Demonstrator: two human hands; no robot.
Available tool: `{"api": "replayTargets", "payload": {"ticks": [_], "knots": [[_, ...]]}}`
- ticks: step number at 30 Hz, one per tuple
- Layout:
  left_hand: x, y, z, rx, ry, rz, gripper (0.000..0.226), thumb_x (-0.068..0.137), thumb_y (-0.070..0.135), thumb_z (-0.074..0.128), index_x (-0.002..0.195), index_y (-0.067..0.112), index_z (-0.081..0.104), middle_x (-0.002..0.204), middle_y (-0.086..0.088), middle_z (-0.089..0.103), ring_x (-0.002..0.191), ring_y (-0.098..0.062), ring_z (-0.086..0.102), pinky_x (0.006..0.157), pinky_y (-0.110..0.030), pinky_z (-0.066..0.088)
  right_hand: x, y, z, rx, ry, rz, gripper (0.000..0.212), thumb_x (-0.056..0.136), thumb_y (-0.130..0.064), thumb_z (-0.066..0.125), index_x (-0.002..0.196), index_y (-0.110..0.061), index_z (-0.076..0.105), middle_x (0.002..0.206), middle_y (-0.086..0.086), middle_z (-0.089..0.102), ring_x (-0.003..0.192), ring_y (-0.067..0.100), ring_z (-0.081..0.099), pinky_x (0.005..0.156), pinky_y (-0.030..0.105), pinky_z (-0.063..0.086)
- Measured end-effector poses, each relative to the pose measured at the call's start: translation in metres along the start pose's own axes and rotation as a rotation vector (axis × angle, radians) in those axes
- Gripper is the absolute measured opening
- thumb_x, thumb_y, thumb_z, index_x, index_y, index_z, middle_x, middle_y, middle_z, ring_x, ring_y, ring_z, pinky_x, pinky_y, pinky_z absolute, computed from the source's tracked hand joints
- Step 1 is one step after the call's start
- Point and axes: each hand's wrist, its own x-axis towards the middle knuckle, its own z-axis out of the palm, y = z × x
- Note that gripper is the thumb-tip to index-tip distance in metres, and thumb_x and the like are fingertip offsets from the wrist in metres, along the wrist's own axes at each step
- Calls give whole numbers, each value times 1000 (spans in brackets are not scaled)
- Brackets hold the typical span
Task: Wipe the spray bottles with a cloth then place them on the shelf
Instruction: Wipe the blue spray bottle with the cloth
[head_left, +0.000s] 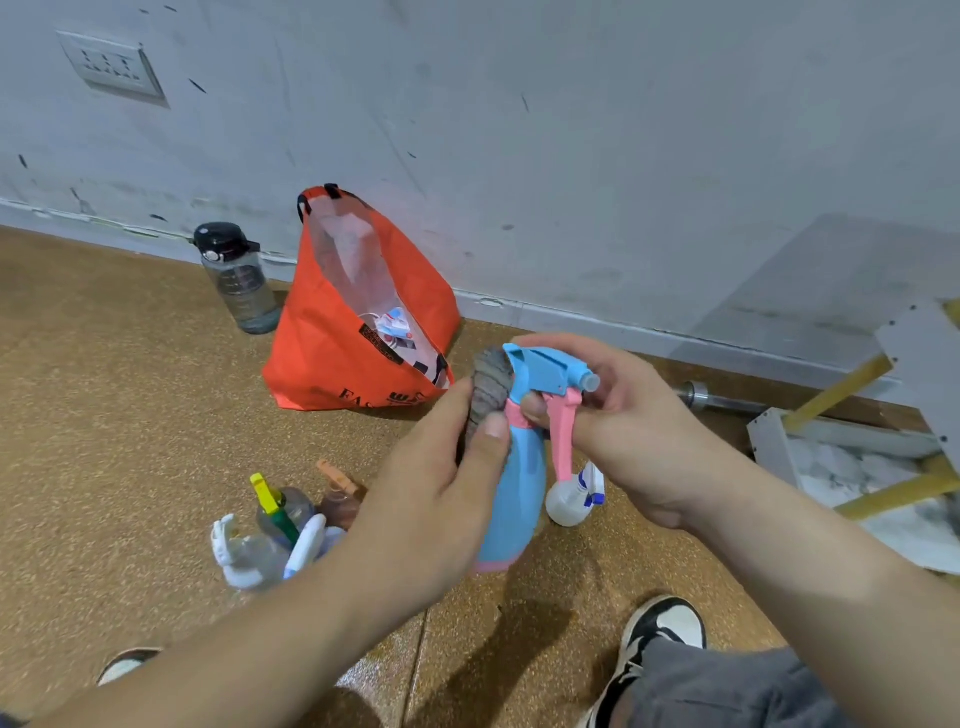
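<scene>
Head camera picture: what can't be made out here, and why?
Head view:
- Grey ribbed cloth: mostly hidden behind the left hand and the blue-and-pink plastic spray bottle.
- Floor cluster of spray bottles: partly covered by the left forearm; count unclear.
- Orange fabric bag: contents too small.
- White shelf frame: cut off by right edge.

A bare, plain room is showing here: a scuffed grey wall (571, 130) carrying a socket panel (111, 65), speckled brown floor (104, 415) spreading below.

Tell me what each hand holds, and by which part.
Right hand grips the bottle by its neck, under the spray head. Left hand holds the bunched cloth against that neck.
</scene>
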Motion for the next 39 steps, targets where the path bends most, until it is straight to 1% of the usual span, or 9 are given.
{"api": "replayTargets", "payload": {"ticks": [3, 8, 13, 16, 23, 26, 33, 36, 39], "knots": [[4, -5, -3, 96, -42, 71, 30, 103, 37, 50, 133, 33, 57, 123, 14, 69, 118, -11, 63, 102, -49, 50, 0, 0, 5, 36, 57, 0, 44, 84, 13, 74, 122, -7, 70, 103, 11, 77, 93, 20, 74, 86, 28, 61], [3, -5, -4, 181, 23, 107, 28, 94, 36, 63, 122, 36, 58, 110, 15, 71, 104, -12, 67, 91, -48, 54, -4, 7, 12, 85, 120, 85, 27, 75, 8, 82, 99, 0, 73, 103, 33, 72, 99, 49, 72, 92, 51, 61], [9, -6, -11, 336, 171, 104, 29, 91, 42, 68, 118, 38, 57, 107, 17, 70, 101, -12, 66, 84, -43, 54, -1, 2, 7, -11, 18, 125, 24, 98, 8, 56, 104, -1, 77, 108, 27, 74, 93, 28, 69, 101, 52, 54], [11, -5, -16, 584, 236, 129, 29, 91, 45, 67, 115, 35, 54, 104, 14, 64, 98, -16, 61, 74, -36, 46, -3, -3, 9, 25, -2, 144, 34, 90, 10, 49, 105, -2, 77, 110, 24, 75, 95, 26, 69, 78, 31, 59], [11, -8, -16, 1001, 201, 202, 43, 90, 50, 60, 115, 14, 59, 90, 0, 55, 86, -29, 57, 66, -42, 43, -7, 2, 16, -130, 121, 95, 7, 99, -12, 68, 103, -14, 74, 87, 28, 73, 61, 19, 53, 53, 29, 42], [12, -15, -14, 909, 189, 206, 50, 93, 50, 58, 125, 12, 58, 98, -1, 58, 92, -28, 57, 74, -44, 48, -7, 4, 16, -112, 135, 76, 8, 102, -9, 62, 105, -8, 69, 64, 16, 61, 57, 19, 51, 57, 33, 44], [0, 7, -9, 453, 133, 216, 42, 108, 46, 36, 131, 20, 59, 106, 7, 66, 100, -17, 62, 86, -33, 48, 1, 2, 4, -14, 182, -8, 7, 104, -7, 58, 103, -9, 65, 63, 16, 49, 53, 17, 38, 55, 30, 31], [16, 3, -23, 44, 99, -205, 29, 109, 37, 48, 107, 21, 73, 96, 14, 75, 92, -9, 68, 83, -23, 51, 1, 0, 0, -1, 160, -31, 11, 103, -4, 57, 100, -12, 64, 62, 7, 50, 52, 12, 37, 50, 21, 31], [22, -1, -30, -281, -6, -719, 30, 101, 37, 61, 105, 15, 81, 102, -4, 81, 99, -28, 77, 103, -45, 55, 0, 0, -2, 4, 139, -14, 10, 104, -4, 56, 107, -10, 63, 81, 17, 55, 51, 10, 37, 48, 19, 31]]}}
